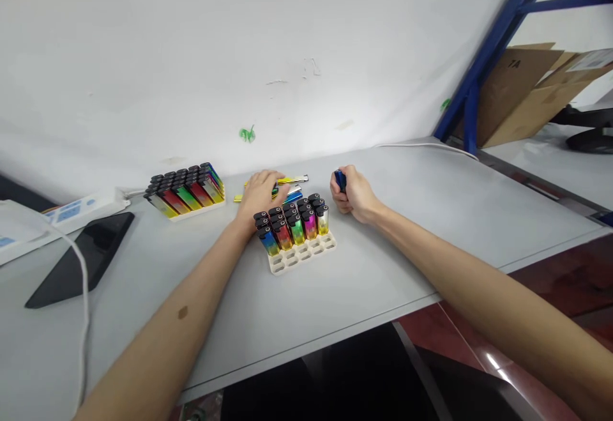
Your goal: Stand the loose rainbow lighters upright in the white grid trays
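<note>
My right hand (355, 196) is closed around a blue lighter (340, 180), whose upper part shows above the fist. To the left, my left hand (261, 194) lies over several loose lighters, fingers stretched out and thumb apart. Some of these are partly hidden under it; a yellow lighter (293, 179) and a blue lighter (292, 197) show beside it. Between my hands stands a white slotted rack (303, 257) with rows of upright lighters (297, 228) in blue, red, green, pink and silver-gold. Its front two rows of slots hold nothing.
A second rack (198, 211) full of upright lighters stands at the left near the wall. Further left are a dark phone (83, 261), a white power strip (90, 207) and a white cable (85, 299). Cardboard boxes (522, 98) sit behind a blue metal frame (472, 111) on the right.
</note>
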`<state>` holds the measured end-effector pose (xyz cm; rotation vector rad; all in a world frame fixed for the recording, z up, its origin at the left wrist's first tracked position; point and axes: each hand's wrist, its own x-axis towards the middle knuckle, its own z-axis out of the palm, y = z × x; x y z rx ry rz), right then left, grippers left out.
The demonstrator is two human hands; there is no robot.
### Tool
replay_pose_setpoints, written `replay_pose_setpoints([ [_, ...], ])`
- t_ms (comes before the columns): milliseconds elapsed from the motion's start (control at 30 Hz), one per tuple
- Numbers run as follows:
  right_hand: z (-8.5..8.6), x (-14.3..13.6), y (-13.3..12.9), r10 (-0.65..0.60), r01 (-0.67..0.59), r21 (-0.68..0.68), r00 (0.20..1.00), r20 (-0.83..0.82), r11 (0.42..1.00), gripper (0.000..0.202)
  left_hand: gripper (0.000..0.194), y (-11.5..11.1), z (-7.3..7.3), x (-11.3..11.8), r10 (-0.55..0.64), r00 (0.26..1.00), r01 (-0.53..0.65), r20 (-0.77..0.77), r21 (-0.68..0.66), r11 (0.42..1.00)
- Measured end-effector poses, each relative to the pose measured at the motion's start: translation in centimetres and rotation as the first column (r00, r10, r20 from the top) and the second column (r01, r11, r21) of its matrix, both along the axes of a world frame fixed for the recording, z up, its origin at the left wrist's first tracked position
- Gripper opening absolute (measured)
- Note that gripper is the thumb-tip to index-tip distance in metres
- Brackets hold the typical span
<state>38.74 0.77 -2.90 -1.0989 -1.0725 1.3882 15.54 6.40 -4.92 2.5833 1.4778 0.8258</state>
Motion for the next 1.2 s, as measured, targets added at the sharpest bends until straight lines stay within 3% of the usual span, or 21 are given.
replay_pose_setpoints([
  [133,0.0,0.1,0.0,-0.031,0.032,-0.016,0.999,0.029,0.999,0.041,0.033,-1.6,0.4,-1.6,0.162,0.977,-0.176,0.141,0.097,0.98],
  [233,0.1,0.3,0.0,-0.04,0.039,0.015,0.998,0.046,0.999,0.046,0.038,-3.1,0.5,-3.0,0.239,0.971,-0.24,0.022,0.079,0.967],
  [400,1.0,1.0,-0.8,-0.082,0.062,0.204,0.992,0.091,0.977,0.045,0.042,-5.0,0.4,-4.3,0.285,0.943,-0.29,-0.172,-0.002,0.957],
  [567,3.2,2.1,-4.6,-0.28,0.053,0.513,0.883,0.376,0.857,0.029,0.038,-5.4,0.5,-4.4,0.266,0.931,-0.268,-0.249,0.027,0.963],
  [633,3.8,2.0,-6.9,-0.313,0.057,0.541,0.864,0.394,0.839,0.026,0.036,-5.4,0.8,-4.4,0.252,0.92,-0.259,-0.299,0.017,0.966],
  [767,4.4,-0.2,-10.7,-0.255,-0.017,0.553,0.875,0.411,0.833,0.028,0.033,-5.5,1.6,-4.7,0.249,0.888,-0.281,-0.388,-0.029,0.959],
  [900,4.1,-3.6,-11.9,-0.257,-0.183,0.618,0.793,0.552,0.765,0.023,0.035,-5.5,1.9,-5.0,0.251,0.866,-0.287,-0.433,-0.017,0.958],
  [1000,3.1,-5.4,-11.1,-0.252,-0.309,0.64,0.732,0.632,0.704,0.02,0.037,-5.3,1.7,-5.3,0.254,0.891,-0.29,-0.377,-0.042,0.956],
  [1100,1.7,-6.3,-10.2,-0.296,-0.401,0.661,0.664,0.687,0.635,0.02,0.037,-5.0,1.5,-5.5,0.236,0.948,-0.263,-0.215,-0.106,0.959],
  [1200,0.6,-6.7,-10.0,-0.366,-0.452,0.635,0.549,0.752,0.626,0.019,0.035,-4.9,1.7,-5.6,0.198,0.98,-0.196,0.001,-0.129,0.972],
])
